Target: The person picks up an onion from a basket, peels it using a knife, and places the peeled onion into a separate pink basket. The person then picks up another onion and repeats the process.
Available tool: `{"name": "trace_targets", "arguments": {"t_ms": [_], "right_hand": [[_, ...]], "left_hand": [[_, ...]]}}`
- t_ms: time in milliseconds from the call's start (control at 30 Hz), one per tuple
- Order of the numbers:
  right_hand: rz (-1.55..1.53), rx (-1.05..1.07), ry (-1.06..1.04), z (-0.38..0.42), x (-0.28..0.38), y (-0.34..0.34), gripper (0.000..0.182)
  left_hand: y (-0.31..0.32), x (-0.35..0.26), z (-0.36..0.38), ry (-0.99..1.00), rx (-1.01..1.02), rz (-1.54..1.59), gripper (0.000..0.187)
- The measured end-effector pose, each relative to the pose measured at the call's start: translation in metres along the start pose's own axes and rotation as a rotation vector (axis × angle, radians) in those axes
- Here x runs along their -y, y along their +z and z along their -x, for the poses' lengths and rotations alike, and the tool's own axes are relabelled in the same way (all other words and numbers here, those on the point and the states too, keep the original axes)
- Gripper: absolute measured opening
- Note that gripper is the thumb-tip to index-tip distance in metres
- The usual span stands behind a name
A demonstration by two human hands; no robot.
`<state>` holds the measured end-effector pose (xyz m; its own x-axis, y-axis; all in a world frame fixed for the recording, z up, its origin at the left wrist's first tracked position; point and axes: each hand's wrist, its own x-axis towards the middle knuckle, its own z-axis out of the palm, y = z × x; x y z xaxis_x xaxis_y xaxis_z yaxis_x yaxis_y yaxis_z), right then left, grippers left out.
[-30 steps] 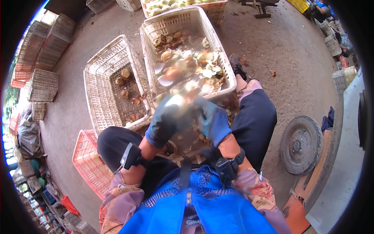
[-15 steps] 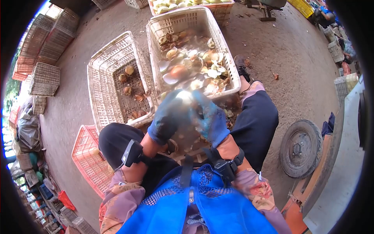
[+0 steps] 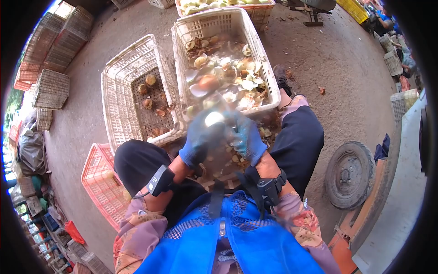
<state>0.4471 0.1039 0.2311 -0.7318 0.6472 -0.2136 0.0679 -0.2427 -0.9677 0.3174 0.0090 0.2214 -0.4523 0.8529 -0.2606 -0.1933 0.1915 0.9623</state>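
Note:
My left hand (image 3: 200, 138), in a blue glove, is closed around a pale, shiny peeled onion (image 3: 214, 119), blurred by glare. Close beside it, my right hand (image 3: 248, 138), gloved too, has its fingers curled at the onion's right side; whatever they grip is hidden. Just beyond both hands stands a white plastic crate (image 3: 275, 93) holding onion skins and cut pieces (image 3: 248, 82). To its left, a second white crate (image 3: 119, 98) contains a few unpeeled onions (image 3: 147, 104) and loose skins.
A pink crate (image 3: 98, 176) sits by my left knee. Farther ahead is a crate of peeled onions (image 3: 214, 6). On the right, a wheel (image 3: 350, 174) stands near an orange-and-metal frame. Stacked crates (image 3: 51, 89) line the left side.
Both hands stay together at the near edge of the crate, with the left hand slightly turned and the pale onion showing more plainly. The view has shifted slightly.

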Motion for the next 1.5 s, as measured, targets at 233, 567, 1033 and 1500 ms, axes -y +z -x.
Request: {"name": "trace_targets", "arguments": {"t_ms": [233, 567, 1033, 1500], "right_hand": [[0.630, -0.122, -0.382, -0.002, -0.020, -0.003, 0.007], [0.100, 0.118, -0.448, -0.003, -0.015, -0.027, 0.044], [0.189, 0.134, -0.396, 0.014, -0.004, -0.030, 0.031], [0.438, 0.019, -0.430, 0.028, 0.017, 0.010, 0.005]], "left_hand": [[-0.002, -0.004, -0.002, 0.021, 0.018, -0.059, 0.040], [-0.007, -0.023, 0.000, 0.081, 0.146, -0.129, 0.045], [0.002, -0.055, 0.019, -0.002, 0.240, 0.160, 0.042], [-0.017, -0.025, 0.015, 0.238, 0.247, -0.108, 0.041]]}}
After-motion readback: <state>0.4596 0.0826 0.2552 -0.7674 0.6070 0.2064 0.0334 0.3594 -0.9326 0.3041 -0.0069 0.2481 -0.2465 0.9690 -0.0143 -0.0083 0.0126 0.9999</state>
